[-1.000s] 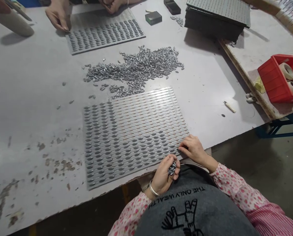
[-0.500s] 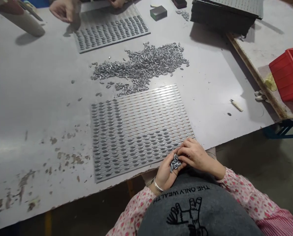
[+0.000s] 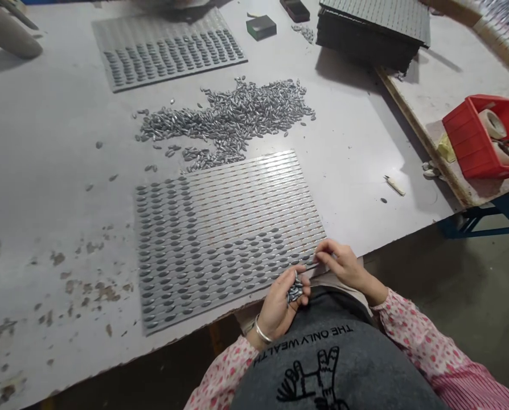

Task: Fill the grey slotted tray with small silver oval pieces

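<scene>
My left hand (image 3: pixel 280 304) is cupped around a handful of small grey spindle-shaped pieces (image 3: pixel 295 288), just below the near edge of a grooved grey board (image 3: pixel 246 199). A metal bangle sits on that wrist. At the board's near right corner my right hand (image 3: pixel 337 263) has thumb and fingertips pinched together; whatever they hold is too small to make out. The same pieces fill the grooves along the board's left side and part of its near side. The grooves at its far right show bare. A loose pile of pieces (image 3: pixel 246 114) lies beyond the board.
A second, partly filled board (image 3: pixel 177 62) lies across the table, with a person's blurred sleeve above it. A dark stack of boards (image 3: pixel 365 40) stands far right. A red bin (image 3: pixel 472 136) with a tape roll, a small cutter (image 3: pixel 394 185) and a green-sided block (image 3: pixel 261 27) are nearby.
My right hand has drawn away from the pieces in my left palm to the board's corner. The view has shifted slightly to the right. The other person's hands have left view.
</scene>
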`<state>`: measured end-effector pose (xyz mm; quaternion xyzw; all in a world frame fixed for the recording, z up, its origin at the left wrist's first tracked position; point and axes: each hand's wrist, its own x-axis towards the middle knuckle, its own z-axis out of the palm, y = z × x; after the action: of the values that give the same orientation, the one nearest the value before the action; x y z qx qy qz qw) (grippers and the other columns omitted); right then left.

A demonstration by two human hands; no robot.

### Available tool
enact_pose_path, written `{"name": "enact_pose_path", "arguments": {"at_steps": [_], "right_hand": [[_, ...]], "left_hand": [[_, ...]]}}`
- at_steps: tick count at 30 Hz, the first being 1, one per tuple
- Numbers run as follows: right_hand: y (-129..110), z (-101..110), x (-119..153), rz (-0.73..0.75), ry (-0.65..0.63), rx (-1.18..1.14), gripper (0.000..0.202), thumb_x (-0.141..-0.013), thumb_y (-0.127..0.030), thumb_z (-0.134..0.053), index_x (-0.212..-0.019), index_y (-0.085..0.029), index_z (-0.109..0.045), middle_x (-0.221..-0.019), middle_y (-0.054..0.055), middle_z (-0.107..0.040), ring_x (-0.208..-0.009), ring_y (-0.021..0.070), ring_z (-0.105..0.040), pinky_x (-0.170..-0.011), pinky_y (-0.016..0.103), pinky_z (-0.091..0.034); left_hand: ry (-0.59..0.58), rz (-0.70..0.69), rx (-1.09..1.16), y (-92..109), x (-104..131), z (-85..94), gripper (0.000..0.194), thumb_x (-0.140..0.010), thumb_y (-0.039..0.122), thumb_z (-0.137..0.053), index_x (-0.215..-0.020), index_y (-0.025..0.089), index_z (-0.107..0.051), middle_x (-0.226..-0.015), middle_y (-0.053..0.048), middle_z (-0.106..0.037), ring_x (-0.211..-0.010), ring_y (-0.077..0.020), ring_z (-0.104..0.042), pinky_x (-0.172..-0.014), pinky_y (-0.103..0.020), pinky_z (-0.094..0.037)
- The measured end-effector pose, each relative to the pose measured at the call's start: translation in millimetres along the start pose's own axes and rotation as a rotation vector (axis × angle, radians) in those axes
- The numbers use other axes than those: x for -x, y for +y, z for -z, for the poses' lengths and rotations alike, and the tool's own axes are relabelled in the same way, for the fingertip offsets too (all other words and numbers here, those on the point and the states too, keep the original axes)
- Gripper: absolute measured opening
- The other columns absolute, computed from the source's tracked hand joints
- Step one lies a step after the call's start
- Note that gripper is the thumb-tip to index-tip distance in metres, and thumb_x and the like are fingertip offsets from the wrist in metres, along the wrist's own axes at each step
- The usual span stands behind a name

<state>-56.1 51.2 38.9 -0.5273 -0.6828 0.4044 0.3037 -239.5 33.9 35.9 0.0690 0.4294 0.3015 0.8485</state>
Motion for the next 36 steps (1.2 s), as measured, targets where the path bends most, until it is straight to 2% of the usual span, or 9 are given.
{"name": "enact_pose_path", "arguments": {"at_steps": [2,4,9,17,22,26,28,31,36], "right_hand": [[11.6,4.8,0.0,-0.077,0.089,0.007,0.012,-0.089,-0.025,-0.045,-0.087,-0.018,-0.054,-0.075,0.002,-0.059,-0.069,0.0137,-0.054,-0.063,0.026,-0.044],[21.9,7.8,0.0,-0.087,0.110,0.081,0.009,-0.087,-0.024,-0.049,-0.086,-0.018,-0.056,-0.078,0.003,-0.060,-0.074,0.0152,-0.054,-0.068,0.028,-0.044],[27.4,5.3,-0.5,-0.021,0.021,0.183,0.009,-0.085,-0.017,-0.051,-0.090,-0.018,-0.059,-0.085,0.004,-0.062,-0.083,0.0173,-0.053,-0.075,0.031,-0.044],[27.1,1.4,-4.2,0.024,0.002,0.422,0.007,-0.084,-0.018,-0.054,-0.080,-0.018,-0.060,-0.078,0.006,-0.059,-0.081,0.0202,-0.048,-0.074,0.033,-0.041],[14.4,2.1,0.2,0.037,0.034,0.300,0.008,-0.085,-0.022,-0.053,-0.082,-0.019,-0.060,-0.080,0.006,-0.056,-0.082,0.0202,-0.047,-0.075,0.035,-0.041],[-3.0,-4.4,3.3,0.124,-0.106,0.163,0.012,-0.085,-0.028,-0.056,-0.093,-0.021,-0.061,-0.085,0.005,-0.056,-0.085,0.0189,-0.048,-0.078,0.034,-0.041],[-8.0,-9.7,3.4,0.146,-0.152,0.165,0.012,-0.085,-0.028,-0.056,-0.093,-0.021,-0.061,-0.086,0.005,-0.057,-0.085,0.0186,-0.048,-0.077,0.034,-0.041],[-10.5,-15.2,2.8,0.140,-0.147,0.216,0.011,-0.087,-0.023,-0.051,-0.087,-0.019,-0.061,-0.084,0.005,-0.056,-0.083,0.0181,-0.047,-0.075,0.033,-0.040],[-17.0,-10.9,2.6,0.131,-0.174,0.266,0.013,-0.087,-0.026,-0.052,-0.091,-0.018,-0.061,-0.086,0.006,-0.056,-0.085,0.0182,-0.047,-0.077,0.032,-0.041]], "left_hand": [[-0.015,0.025,-0.039,0.7,0.2,-0.9,0.027,-0.077,0.035,-0.061,-0.093,0.014,-0.059,-0.066,0.000,-0.053,-0.050,-0.0065,-0.047,-0.039,-0.016,-0.033],[-0.036,0.050,-0.041,0.2,-0.2,-1.1,0.027,-0.076,0.036,-0.061,-0.093,0.014,-0.058,-0.063,0.002,-0.049,-0.045,-0.0048,-0.041,-0.036,-0.015,-0.026],[-0.051,0.050,-0.023,-0.5,-0.9,-1.4,0.031,-0.079,0.032,-0.056,-0.103,0.012,-0.056,-0.074,-0.003,-0.053,-0.054,-0.0081,-0.046,-0.042,-0.019,-0.031],[-0.027,0.062,-0.003,1.4,-1.1,-3.3,0.020,-0.074,0.030,-0.062,-0.085,0.016,-0.052,-0.072,-0.001,-0.053,-0.053,-0.0069,-0.045,-0.043,-0.017,-0.031],[-0.013,0.005,-0.015,2.9,-1.4,-6.6,0.020,-0.076,0.029,-0.061,-0.088,0.015,-0.054,-0.079,-0.003,-0.057,-0.058,-0.0077,-0.048,-0.046,-0.018,-0.036],[-0.003,-0.049,-0.071,0.1,-2.7,-6.0,0.024,-0.079,0.032,-0.057,-0.097,0.017,-0.053,-0.070,0.000,-0.055,-0.056,-0.0083,-0.048,-0.046,-0.018,-0.036],[-0.017,-0.080,-0.111,-2.2,-3.4,-3.5,0.025,-0.080,0.033,-0.056,-0.099,0.017,-0.054,-0.066,0.001,-0.053,-0.054,-0.0082,-0.048,-0.045,-0.018,-0.036],[-0.038,-0.097,-0.160,-4.1,-3.7,0.6,0.026,-0.081,0.035,-0.055,-0.099,0.016,-0.056,-0.066,0.000,-0.054,-0.053,-0.0082,-0.049,-0.045,-0.019,-0.036],[-0.014,-0.070,-0.168,-1.2,-2.2,-0.7,0.029,-0.080,0.034,-0.056,-0.101,0.014,-0.057,-0.068,-0.003,-0.059,-0.055,-0.0102,-0.053,-0.047,-0.021,-0.040]]}}
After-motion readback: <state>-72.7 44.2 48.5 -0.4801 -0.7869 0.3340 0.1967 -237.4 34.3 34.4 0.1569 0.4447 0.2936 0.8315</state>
